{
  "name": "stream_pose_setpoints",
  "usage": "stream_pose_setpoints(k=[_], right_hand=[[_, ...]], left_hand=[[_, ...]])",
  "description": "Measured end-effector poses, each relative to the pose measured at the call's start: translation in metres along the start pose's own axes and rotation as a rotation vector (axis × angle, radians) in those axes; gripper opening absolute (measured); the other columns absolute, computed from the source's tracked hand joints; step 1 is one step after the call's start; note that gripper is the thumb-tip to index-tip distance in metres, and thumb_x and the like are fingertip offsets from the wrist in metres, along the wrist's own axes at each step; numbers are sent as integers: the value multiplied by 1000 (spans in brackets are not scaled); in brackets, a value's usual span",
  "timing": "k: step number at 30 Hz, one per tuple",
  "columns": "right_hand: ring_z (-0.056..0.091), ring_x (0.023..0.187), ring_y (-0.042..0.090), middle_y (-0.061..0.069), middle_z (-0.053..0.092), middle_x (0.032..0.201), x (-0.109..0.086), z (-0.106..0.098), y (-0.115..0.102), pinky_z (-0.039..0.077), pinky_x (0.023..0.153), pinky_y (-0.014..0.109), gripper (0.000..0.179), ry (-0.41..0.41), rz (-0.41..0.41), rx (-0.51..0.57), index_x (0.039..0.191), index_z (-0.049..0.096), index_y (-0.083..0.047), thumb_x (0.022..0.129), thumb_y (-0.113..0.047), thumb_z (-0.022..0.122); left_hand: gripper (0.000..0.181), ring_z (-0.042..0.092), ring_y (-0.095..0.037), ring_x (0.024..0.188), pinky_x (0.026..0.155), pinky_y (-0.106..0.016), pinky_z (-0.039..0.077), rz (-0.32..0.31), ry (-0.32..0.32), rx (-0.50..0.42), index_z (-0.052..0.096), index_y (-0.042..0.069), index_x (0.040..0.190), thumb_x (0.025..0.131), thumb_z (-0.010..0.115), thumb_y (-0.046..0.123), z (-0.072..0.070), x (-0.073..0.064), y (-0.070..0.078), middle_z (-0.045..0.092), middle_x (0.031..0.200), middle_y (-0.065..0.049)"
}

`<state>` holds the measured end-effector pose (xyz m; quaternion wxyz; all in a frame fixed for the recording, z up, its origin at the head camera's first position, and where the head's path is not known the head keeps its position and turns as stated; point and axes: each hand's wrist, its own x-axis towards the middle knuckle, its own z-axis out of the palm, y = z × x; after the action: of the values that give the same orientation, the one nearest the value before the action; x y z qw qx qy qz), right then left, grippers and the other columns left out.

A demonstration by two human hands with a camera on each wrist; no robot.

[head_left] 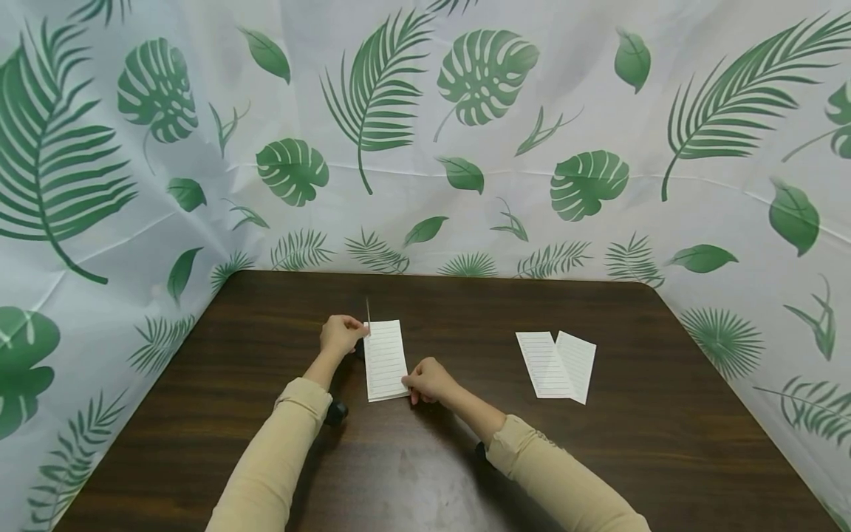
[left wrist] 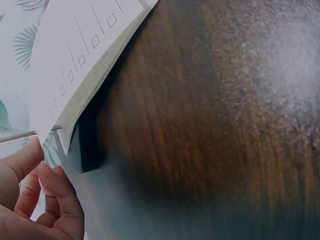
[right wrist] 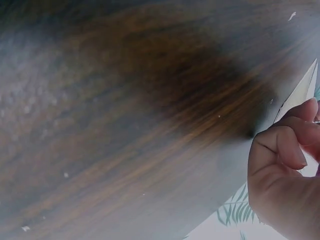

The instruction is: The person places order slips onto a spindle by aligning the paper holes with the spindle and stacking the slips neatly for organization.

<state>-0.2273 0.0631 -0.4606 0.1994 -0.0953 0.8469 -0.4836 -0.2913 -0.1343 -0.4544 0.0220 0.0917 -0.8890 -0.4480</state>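
The left hand point(head_left: 342, 334) pinches the top left corner of the sheets point(head_left: 387, 362), its thumb and finger close together there. The right hand point(head_left: 431, 380) has its fingers curled and grips the bottom right corner, so the sheets are held between the two, slanting across. I can make out at least two layers, the lower one peeping out along the bottom edge. The top one is ruled with lines, and small boxes run down its left side.

At the top left corner of the sheets, right by the fingertips, a thin rod point(head_left: 368, 314) sticks up. It looks to go through the top layer, since a short piece of it shows between the layers from the left wrist. A dark block point(left wrist: 90, 145) sits below that same corner; whether the rod joins it I can't tell.

Well to the right of the sheets lies a loose pair point(head_left: 547, 369), ruled as well, fanned out and overlapping, flat on the brown surface point(head_left: 459, 310). On the near side of the sheets, two pale sleeves point(head_left: 269, 462) reach in. Beyond them, behind the surface, hangs a white cloth point(head_left: 399, 203) printed with green leaves.
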Motion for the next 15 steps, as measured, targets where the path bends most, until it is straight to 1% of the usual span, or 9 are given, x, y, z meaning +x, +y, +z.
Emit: stream_pose_setpoints(k=[6,12,15], right_hand=[[30,33,2,-3,49,43,-1,1,-1,26,35,12,31,0,-20,-87,63,62,6,91,-7,57],[31,32,2,5,55,46,-3,0,-2,27,34,12,32,-11,-44,-133,61,60,6,91,-5,57],[32,32,3,6,56,46,-3,0,-2,28,34,12,33,-19,-47,-155,60,59,5,91,-5,57]], left_hand=[[19,48,-5,45,44,-17,42,-10,-1,58,70,2,86,85,70,21,2,-3,0,64,77,-6],[18,48,-6,46,44,-18,39,-24,2,77,69,3,84,85,69,21,7,-3,-3,62,71,-3],[18,48,-7,46,44,-19,38,-21,6,91,69,3,84,85,69,21,9,-3,-5,62,71,-4]])
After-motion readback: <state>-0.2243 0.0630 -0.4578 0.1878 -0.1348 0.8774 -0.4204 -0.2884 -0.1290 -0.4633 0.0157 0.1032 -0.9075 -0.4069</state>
